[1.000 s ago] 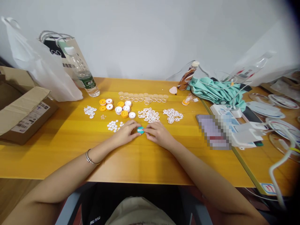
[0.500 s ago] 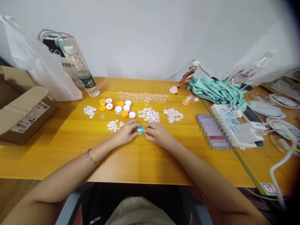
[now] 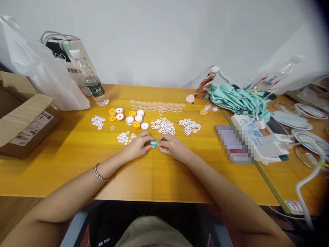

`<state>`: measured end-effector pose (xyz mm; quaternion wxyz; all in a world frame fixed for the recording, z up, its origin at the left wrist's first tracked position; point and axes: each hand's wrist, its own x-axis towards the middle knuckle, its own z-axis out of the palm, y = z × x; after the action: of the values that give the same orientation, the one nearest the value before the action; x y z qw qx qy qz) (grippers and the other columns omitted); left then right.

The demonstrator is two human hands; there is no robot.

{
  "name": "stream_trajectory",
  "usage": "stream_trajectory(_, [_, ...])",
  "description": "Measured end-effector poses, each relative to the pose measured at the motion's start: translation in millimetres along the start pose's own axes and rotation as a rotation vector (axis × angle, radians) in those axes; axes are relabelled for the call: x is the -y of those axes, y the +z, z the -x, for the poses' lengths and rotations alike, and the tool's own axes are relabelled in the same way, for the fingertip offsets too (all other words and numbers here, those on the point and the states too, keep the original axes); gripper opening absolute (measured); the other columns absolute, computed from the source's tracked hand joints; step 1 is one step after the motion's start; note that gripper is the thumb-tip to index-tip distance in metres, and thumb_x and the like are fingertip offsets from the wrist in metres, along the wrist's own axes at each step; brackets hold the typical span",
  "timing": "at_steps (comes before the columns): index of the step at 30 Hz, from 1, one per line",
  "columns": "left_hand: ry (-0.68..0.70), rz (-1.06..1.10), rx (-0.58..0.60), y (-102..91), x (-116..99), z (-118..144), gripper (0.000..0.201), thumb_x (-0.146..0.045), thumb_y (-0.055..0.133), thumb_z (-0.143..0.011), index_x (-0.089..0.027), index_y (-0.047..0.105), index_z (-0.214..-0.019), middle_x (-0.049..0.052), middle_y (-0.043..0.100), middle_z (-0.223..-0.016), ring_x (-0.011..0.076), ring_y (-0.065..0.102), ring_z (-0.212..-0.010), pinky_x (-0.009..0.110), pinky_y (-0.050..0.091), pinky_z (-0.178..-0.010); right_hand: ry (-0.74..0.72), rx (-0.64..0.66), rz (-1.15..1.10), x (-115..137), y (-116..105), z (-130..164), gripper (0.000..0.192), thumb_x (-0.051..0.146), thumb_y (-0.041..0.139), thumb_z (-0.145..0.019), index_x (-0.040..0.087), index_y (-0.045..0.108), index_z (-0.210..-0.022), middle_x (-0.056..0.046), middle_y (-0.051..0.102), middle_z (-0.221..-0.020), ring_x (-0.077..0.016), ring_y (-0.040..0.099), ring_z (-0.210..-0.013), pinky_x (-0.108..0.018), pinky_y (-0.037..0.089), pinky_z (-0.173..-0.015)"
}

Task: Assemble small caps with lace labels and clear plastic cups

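Observation:
Between my hands, just above or on the table, is a small teal round piece (image 3: 154,143) with white bits on its face. My left hand (image 3: 140,145) grips its left edge between thumb and fingers. From the right, my right hand (image 3: 172,146) closes thumb and fingers at the other edge; its fingertips partly cover the piece. Small white discs (image 3: 123,138) lie left of my left hand. Beyond the hands are white and orange round cups (image 3: 136,125) and a pile of white openwork pieces (image 3: 163,126).
Clear round cups (image 3: 156,106) stand in rows farther back. More openwork pieces (image 3: 190,126) lie to the right, white caps (image 3: 98,122) to the left. A cardboard box (image 3: 28,127), water bottle (image 3: 96,90), brown bottle (image 3: 205,84), phone (image 3: 232,144) and power strip (image 3: 244,130) flank the work.
The teal piece has tilted slightly between my fingers. Both hands stay in nearly the same place, and the things on the table have not moved.

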<state>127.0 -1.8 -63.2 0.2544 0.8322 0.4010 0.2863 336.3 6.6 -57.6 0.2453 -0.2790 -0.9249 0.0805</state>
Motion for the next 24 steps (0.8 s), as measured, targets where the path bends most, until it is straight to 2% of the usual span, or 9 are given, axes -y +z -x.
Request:
stream_trajectory(9, [-0.007,0.012,0.002,1.2,2.4,0.6,0.025,-0.024,0.059,-0.082,-0.016,0.062,-0.106,0.005,0.054,-0.089,0.0151,0.056,-0.077,0.030,0.048,-0.072,-0.001,-0.045,-0.094,-3.4,3.5,1.3,0.016,0.018,0.051,-0.086,0.017,0.066,-0.080,-0.008,0.061,-0.085,-0.0166,0.056,-0.076,-0.031,0.049,-0.072])
stream_trajectory(13, [-0.020,0.019,-0.009,-0.8,0.8,1.5,0.027,-0.026,0.059,-0.082,-0.016,0.061,-0.108,0.005,0.054,-0.090,0.0142,0.056,-0.076,0.029,0.049,-0.071,0.073,-0.114,-0.221,-6.1,8.2,2.9,0.012,0.021,0.057,-0.084,0.017,0.065,-0.092,-0.008,0.063,-0.087,-0.0169,0.059,-0.080,-0.031,0.049,-0.074])
stream_trajectory(16, [-0.020,0.001,-0.005,-2.7,-1.0,1.9,0.027,-0.027,0.059,-0.082,-0.018,0.061,-0.108,0.005,0.055,-0.090,0.0146,0.056,-0.076,0.029,0.049,-0.071,0.142,-0.125,-0.259,-5.6,9.5,3.4,0.022,0.024,0.062,-0.081,0.017,0.062,-0.101,-0.007,0.064,-0.086,-0.0182,0.060,-0.082,-0.032,0.050,-0.075])
stream_trajectory(20, [-0.017,-0.004,-0.009,-3.6,-3.2,2.2,0.028,-0.028,0.058,-0.082,-0.018,0.061,-0.109,0.005,0.056,-0.091,0.0152,0.056,-0.078,0.030,0.049,-0.072,0.179,-0.118,-0.281,-3.1,9.4,3.1,0.025,0.026,0.064,-0.080,0.017,0.061,-0.103,-0.007,0.063,-0.085,-0.0186,0.059,-0.082,-0.034,0.050,-0.076])
stream_trajectory(24, [-0.009,0.016,-0.016,-3.8,-6.0,2.5,0.027,-0.031,0.059,-0.082,-0.019,0.062,-0.106,0.006,0.058,-0.092,0.0154,0.057,-0.078,0.029,0.048,-0.070,0.232,-0.178,-0.374,-2.1,12.1,3.6,0.031,0.029,0.066,-0.077,0.018,0.060,-0.105,-0.007,0.062,-0.088,-0.0182,0.058,-0.083,-0.036,0.050,-0.078])
